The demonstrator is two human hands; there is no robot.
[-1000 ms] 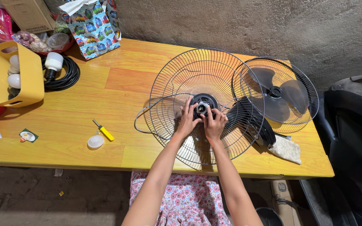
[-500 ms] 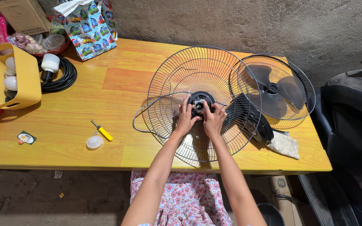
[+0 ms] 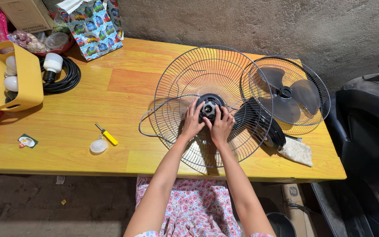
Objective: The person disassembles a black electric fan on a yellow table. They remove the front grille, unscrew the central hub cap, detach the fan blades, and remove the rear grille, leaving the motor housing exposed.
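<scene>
Rough grey concrete is forming the wall behind an orange-yellow wooden bench (image 3: 123,87), and bare dusty floor is showing below its front edge. Near the middle of the bench, a wire fan guard (image 3: 211,79) is lying flat, reaching from close to the back edge down to the front edge. At its centre is sitting a black round hub (image 3: 210,105) with a small grey middle part.

Both hands are resting on this hub. The left hand (image 3: 191,125) is touching its left side with fingers curled narrow around the rim. The right hand (image 3: 220,126) is pressing against the lower right side, fingers also bent close and gripping the hub. The 2 hands are almost touching each other.

Just beside the guard, toward the right back corner, a second guard with grey fan blades (image 3: 288,94) is lying, and a black motor body (image 3: 264,127) is leaning between the 2. A white cloth (image 3: 297,151) is lying near the right front edge.

On the left part of the bench, a small yellow screwdriver (image 3: 107,135) and a white round cap (image 3: 98,146) are lying near the front. A yellow basket (image 3: 20,81) holding white bulbs is standing at the left edge, with a black coiled cable (image 3: 66,77) beside it. A patterned bag (image 3: 94,28) is leaning at the back left corner.
</scene>
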